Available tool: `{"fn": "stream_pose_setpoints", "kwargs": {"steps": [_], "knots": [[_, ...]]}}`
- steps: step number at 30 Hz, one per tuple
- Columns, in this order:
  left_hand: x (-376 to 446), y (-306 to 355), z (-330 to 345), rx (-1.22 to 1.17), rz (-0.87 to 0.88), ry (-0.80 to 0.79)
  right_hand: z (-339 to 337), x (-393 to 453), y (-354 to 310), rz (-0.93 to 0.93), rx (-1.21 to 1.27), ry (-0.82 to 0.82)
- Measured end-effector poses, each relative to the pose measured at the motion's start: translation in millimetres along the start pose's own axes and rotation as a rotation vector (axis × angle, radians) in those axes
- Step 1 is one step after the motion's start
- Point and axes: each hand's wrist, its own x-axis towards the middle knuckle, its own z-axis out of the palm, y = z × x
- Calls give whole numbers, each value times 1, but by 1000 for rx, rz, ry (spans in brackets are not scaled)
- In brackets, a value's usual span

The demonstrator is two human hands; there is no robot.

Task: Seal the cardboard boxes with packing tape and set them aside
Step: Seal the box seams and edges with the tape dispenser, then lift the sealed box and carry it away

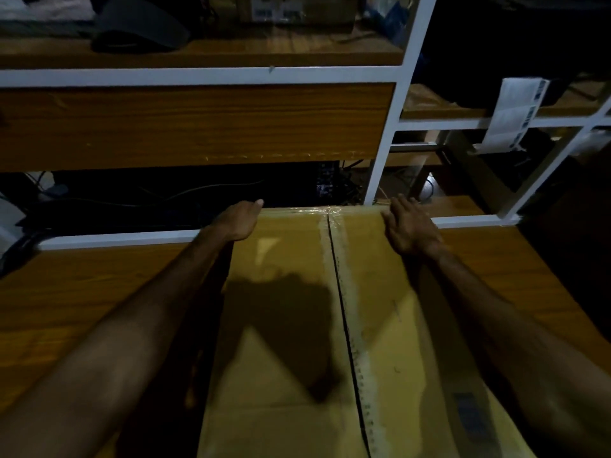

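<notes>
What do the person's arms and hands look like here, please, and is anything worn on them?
Both forearms are bare up to the frame's edge: no sleeves show. The left hand and the right hand wear no gloves, and no watch, ring or bracelet is visible, though the dim light could hide something small.

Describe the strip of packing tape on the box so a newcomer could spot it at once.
Start at the wooden table in front of the white-framed shelving; a large cardboard box lies on it between the left hand and the right hand. The packing tape runs along the box's centre seam, away from the person, and over the far edge. Alone on the matte cardboard, it is glossy and pale.
</notes>
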Motion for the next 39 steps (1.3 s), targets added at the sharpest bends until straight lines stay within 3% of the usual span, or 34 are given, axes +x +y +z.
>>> {"fn": "stream_pose_setpoints", "kwargs": {"steps": [4,9,16,20,24,27,31,39], "knots": [[-45,-20,13,-233,40,-78,-5,-51,9,44,199,-10],[-169,-18,46,-312,108,6,-3,-153,18,43,161,-13],[-365,3,79,-267,-7,47,-7,-294,27,-68,223,14],[-430,15,105,-528,-81,167,4,-353,32,-48,430,106],[-444,25,142,-717,-130,521,31,-392,21,197,873,336],[-439,43,164,-928,-190,736,53,-399,20,354,1094,297],[-434,60,176,-1187,-321,739,71,-396,35,425,1200,216],[-447,32,178,-1305,-275,641,33,-433,-11,362,1272,233]]}}
